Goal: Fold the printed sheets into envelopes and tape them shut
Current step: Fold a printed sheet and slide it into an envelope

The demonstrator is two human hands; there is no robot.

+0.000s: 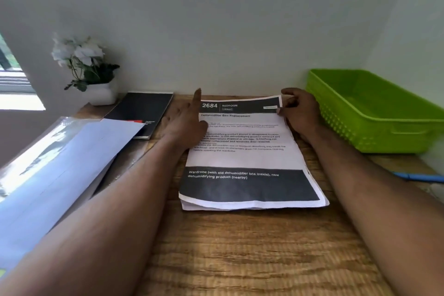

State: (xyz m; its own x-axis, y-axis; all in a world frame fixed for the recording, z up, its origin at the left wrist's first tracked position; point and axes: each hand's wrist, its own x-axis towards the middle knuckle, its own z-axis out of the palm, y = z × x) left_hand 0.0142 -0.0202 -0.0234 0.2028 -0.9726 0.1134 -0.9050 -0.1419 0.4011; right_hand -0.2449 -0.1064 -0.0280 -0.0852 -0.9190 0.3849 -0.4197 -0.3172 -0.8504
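Head view, looking down at a wooden worktop (240, 247) against a pale wall. A stack of printed sheets (247, 158) lies flat at the centre, its top page headed "2684 Bedroom". The left hand (185, 122) rests on the stack's left edge, fingers straight and spread. The right hand (299, 112) pinches the top sheet's far right corner, lifting it slightly. A green plastic basket (374, 113) stands just right of the stack; what shows of its inside holds nothing. At far left lie a large white envelope (55, 170) partly over a black notebook (141, 110), with a potted white flower (89, 72) behind.
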